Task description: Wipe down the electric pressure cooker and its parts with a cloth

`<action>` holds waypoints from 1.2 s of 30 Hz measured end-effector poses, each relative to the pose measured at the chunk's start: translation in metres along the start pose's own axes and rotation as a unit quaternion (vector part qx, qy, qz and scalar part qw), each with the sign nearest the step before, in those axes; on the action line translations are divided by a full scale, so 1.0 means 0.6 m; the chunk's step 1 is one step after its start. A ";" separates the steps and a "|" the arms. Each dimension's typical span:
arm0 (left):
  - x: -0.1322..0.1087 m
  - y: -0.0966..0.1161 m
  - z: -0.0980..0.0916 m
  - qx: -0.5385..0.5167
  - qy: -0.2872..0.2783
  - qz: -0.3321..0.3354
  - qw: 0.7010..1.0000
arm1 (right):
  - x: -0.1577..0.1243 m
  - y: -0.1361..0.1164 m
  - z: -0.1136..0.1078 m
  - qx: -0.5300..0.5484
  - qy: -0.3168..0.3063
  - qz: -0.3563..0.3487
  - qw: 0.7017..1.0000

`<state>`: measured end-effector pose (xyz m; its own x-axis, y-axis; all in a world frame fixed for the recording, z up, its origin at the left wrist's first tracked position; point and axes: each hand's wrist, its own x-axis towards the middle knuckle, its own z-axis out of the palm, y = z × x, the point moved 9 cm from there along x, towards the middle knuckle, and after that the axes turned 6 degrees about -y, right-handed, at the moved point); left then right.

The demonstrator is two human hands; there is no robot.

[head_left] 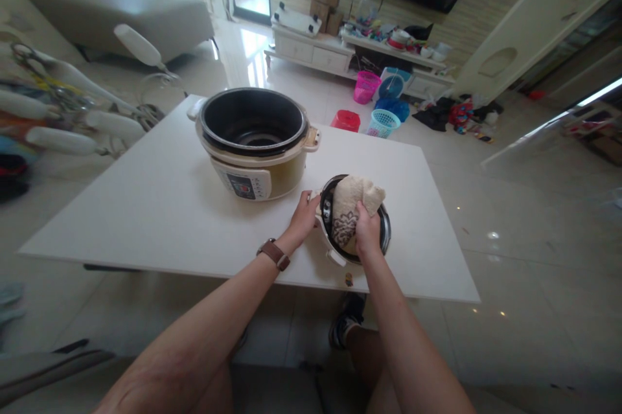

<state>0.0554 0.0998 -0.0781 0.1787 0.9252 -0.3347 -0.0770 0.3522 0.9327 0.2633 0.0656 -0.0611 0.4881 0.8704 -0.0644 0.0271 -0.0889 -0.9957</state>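
Note:
A cooker lid [383, 242] with a dark inner side and a pale rim is near the front edge of the white table. My left hand [304, 214] is closed on the lid's left edge. In my right hand [368, 230] is a bunched beige cloth [350, 197] with a brown pattern, pressed against the lid's inside. Behind and to the left stands the open cooker [279, 174], its dark pot exposed and a control panel on its front.
The white table [146, 213] reaches away to the left. Beyond it are a pink basket [366, 87], a red stool or tub [346, 120] and a light blue basket [383, 123] on the floor. White chairs stand at the left.

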 end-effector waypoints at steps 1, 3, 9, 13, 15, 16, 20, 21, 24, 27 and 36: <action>-0.001 -0.001 0.000 -0.008 0.001 -0.001 1.000 | 0.004 -0.012 -0.015 -0.011 0.023 -0.015 1.000; -0.001 -0.003 0.000 -0.014 0.000 -0.001 1.000 | 0.008 -0.036 -0.045 -0.021 0.074 -0.043 0.996; 0.008 -0.004 -0.003 0.025 0.014 0.036 0.999 | -0.011 -0.044 -0.025 -0.061 0.028 -0.041 0.997; 0.010 0.005 -0.009 0.040 0.031 0.063 0.997 | -0.028 -0.027 0.031 -0.099 -0.068 -0.023 0.992; 0.008 0.006 -0.010 0.041 0.028 0.055 0.997 | -0.024 -0.031 0.028 -0.099 -0.061 -0.029 0.993; 0.007 0.005 -0.009 0.038 0.024 0.046 0.998 | -0.019 -0.037 0.018 -0.096 -0.044 -0.035 0.994; 0.000 0.003 -0.007 0.014 0.016 0.021 1.000 | 0.001 -0.076 -0.053 -0.078 0.075 -0.080 0.991; -0.001 0.004 -0.006 0.009 0.015 0.020 1.000 | 0.003 -0.086 -0.069 -0.078 0.099 -0.097 0.987; -0.004 0.004 -0.002 0.001 0.008 0.013 1.000 | 0.003 -0.102 -0.082 -0.103 0.094 -0.134 0.981; -0.004 0.004 0.001 0.008 0.003 0.012 1.000 | -0.005 -0.077 -0.040 -0.139 -0.010 -0.110 0.984; -0.005 0.005 -0.009 0.005 0.028 0.005 1.000 | 0.004 0.023 -0.005 -0.006 -0.057 0.042 0.998</action>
<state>0.0495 0.0987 -0.0750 0.1227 0.9350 -0.3329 -0.0676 0.3425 0.9371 0.2676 0.0652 -0.0750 0.3875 0.9089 -0.1544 0.0006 -0.1677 -0.9858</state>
